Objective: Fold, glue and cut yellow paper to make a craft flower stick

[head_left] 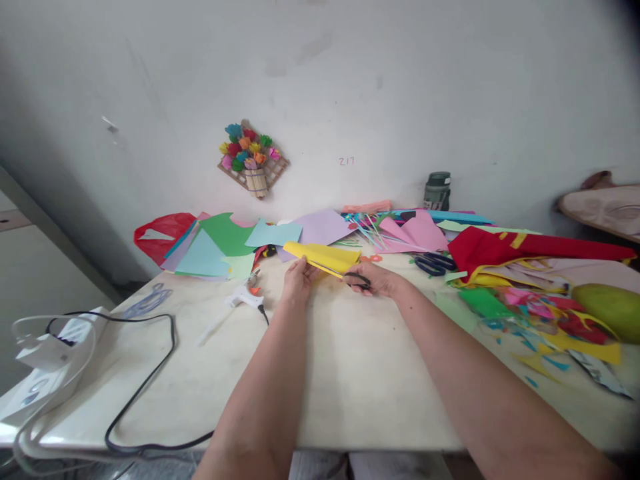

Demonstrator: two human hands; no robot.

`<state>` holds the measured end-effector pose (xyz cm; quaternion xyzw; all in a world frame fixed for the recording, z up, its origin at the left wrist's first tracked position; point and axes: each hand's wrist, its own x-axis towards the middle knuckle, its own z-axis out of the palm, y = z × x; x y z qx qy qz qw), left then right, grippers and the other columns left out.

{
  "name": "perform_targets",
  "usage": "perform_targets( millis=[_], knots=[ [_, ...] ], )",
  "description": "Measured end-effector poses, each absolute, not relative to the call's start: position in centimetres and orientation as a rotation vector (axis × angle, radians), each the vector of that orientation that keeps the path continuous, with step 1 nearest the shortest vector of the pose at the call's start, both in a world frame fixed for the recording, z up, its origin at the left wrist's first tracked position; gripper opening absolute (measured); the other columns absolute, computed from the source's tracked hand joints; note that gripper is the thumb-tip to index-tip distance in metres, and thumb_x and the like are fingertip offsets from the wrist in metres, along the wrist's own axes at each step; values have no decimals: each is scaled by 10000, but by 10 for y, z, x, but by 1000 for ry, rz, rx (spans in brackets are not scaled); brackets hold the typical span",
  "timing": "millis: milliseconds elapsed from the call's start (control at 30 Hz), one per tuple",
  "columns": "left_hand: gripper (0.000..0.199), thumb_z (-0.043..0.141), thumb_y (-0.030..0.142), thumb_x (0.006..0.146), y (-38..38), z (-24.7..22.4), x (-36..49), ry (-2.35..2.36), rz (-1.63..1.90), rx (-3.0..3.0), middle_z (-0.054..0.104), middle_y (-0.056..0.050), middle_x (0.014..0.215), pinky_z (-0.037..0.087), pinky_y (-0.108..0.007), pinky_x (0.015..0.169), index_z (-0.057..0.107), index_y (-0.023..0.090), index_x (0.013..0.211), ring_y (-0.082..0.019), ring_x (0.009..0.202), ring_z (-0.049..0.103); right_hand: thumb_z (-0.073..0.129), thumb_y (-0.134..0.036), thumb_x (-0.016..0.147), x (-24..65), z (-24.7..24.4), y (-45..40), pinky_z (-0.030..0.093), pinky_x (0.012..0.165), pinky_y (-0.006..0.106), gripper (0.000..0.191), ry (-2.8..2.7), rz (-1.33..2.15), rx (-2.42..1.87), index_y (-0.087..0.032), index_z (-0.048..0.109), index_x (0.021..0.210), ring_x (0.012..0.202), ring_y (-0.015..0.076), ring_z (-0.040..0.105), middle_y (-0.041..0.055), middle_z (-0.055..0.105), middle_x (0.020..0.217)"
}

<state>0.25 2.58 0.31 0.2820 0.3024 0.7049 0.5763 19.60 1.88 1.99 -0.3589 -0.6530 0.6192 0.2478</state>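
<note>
A yellow paper (325,255) is held up over the middle of the table, its left end pinched by my left hand (299,277). My right hand (374,279) is closed round the dark handles of a pair of scissors (359,281). The scissors point left along the lower edge of the paper, where a narrow yellow strip shows. How far the blades are apart is too small to tell. A white glue gun (243,295) lies on the table to the left of my left hand.
Coloured sheets (225,233) line the table's back edge. A second pair of scissors (434,263), red cloth (493,248) and paper scraps (537,353) lie right. A power strip (75,353) with cables is left. A green bottle (437,191) stands behind.
</note>
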Motion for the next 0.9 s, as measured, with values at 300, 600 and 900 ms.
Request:
perform_targets(
  millis=[300,600,900],
  knots=[
    [48,569,163,730,26,4,2,710,1667,652,650,-58,696,522,-282,616,545,121,730,-152,624,631,471,-291,766,196,23,21,238,236,145,195,-1643,1846,-922,-160,461,622,316,52,390,-63,393,386],
    [49,576,158,727,24,6,4,720,1639,653,649,-66,708,522,-288,617,548,118,725,-165,637,637,504,-333,761,200,18,25,254,259,134,181,-1781,1738,-1019,-155,523,789,274,37,358,-39,524,440],
    [91,607,174,705,24,5,3,731,1603,652,647,-62,689,523,-284,629,546,120,746,-157,626,633,486,-414,768,197,18,25,244,253,142,273,-1792,1753,-1068,-158,482,674,268,37,357,-29,519,437]
  ],
)
